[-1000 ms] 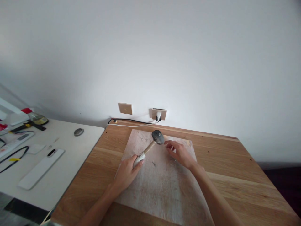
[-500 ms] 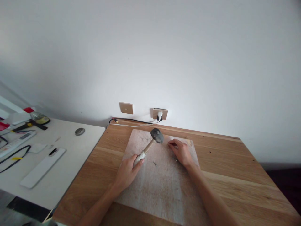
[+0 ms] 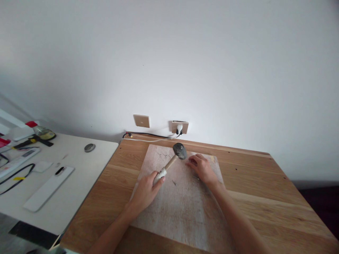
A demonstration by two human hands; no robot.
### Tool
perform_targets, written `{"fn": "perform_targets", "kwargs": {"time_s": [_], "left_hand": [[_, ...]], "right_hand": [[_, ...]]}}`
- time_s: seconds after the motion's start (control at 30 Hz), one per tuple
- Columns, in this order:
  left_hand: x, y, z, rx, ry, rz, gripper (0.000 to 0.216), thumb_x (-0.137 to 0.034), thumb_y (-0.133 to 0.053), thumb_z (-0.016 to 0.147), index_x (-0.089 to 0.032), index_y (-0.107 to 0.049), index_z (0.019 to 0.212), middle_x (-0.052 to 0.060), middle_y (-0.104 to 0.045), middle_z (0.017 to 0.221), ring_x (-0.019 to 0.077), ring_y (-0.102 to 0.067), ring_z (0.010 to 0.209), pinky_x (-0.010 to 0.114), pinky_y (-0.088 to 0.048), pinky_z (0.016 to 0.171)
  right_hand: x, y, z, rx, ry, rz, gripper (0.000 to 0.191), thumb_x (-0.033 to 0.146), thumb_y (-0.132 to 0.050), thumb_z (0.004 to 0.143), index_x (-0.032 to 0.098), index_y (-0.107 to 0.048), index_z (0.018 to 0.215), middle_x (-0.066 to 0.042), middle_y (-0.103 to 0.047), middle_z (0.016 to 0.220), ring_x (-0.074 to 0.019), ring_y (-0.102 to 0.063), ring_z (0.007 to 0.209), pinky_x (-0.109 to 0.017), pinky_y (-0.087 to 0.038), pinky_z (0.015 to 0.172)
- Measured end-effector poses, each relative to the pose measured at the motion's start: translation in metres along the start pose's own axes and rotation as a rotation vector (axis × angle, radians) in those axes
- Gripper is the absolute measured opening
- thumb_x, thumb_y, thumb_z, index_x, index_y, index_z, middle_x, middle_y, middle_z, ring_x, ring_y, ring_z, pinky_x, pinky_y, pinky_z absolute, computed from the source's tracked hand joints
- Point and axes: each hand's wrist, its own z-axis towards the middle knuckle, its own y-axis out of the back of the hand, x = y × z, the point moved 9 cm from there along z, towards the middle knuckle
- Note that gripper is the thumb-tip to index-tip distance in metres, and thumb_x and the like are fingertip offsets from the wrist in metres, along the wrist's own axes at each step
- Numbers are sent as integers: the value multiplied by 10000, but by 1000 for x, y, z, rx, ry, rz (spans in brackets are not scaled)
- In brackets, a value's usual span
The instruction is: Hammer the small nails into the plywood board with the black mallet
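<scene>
My left hand [image 3: 145, 192] grips the pale wooden handle of a hammer [image 3: 172, 160]. Its dark head is raised just above the far part of a worn pale board [image 3: 182, 208] that lies on the wooden table [image 3: 265, 197]. My right hand [image 3: 201, 168] rests on the board right of the hammer head, fingers curled and pinched near the surface; what they hold is too small to see. A small nail [image 3: 174, 182] lies loose on the board between my hands. Several tiny nails [image 3: 163, 155] stand near the board's far edge.
A white side table [image 3: 79, 169] at the left carries a white phone [image 3: 46, 188], a remote, a black cable, a bottle with a red cap [image 3: 39, 129] and a small round grey object [image 3: 89, 147]. Wall sockets [image 3: 179, 127] and a cable sit behind the table.
The hammer head has shifted slightly right and farther, toward my right hand. My right hand has moved from hovering down onto the board.
</scene>
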Motion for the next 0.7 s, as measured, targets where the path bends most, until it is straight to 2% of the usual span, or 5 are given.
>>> {"fn": "perform_targets", "kwargs": {"time_s": [0.17,0.3,0.43,0.57,0.7], "left_hand": [[-29,-6,11,63,-57,105,297,-450,-518,1049,-209,-692,1046,47,-760,862,204,-713,834,257,-330,692],[-34,-14,21,97,-99,201,296,-447,-538,1045,-208,-703,1102,84,-791,962,239,-743,935,260,-345,704],[-35,-17,26,94,-107,233,323,-464,-511,1053,-210,-702,1113,84,-790,936,241,-748,914,265,-345,691],[-35,-14,24,91,-104,279,325,-471,-522,1046,-207,-701,1108,92,-785,923,243,-743,890,268,-325,674],[-33,-10,17,100,-90,195,305,-453,-519,1047,-209,-702,1064,58,-761,849,205,-725,834,252,-334,676]], "right_hand": [[-13,23,-15,-52,-51,-22,348,462,-652,967,174,-717,1152,-116,-700,950,-253,-684,838,-388,-578,780],[-10,35,-41,31,-55,-12,245,423,-635,973,208,-736,1032,-82,-685,919,-220,-684,789,-356,-577,751],[3,31,-63,130,-34,8,150,363,-669,929,224,-727,926,-60,-685,913,-212,-691,810,-341,-570,771],[6,28,-61,155,-20,42,157,291,-579,937,219,-705,876,-50,-696,876,-189,-693,767,-309,-564,734],[-6,36,-42,82,-53,63,208,341,-534,981,211,-694,952,-43,-737,816,-194,-721,730,-305,-578,710]]}}
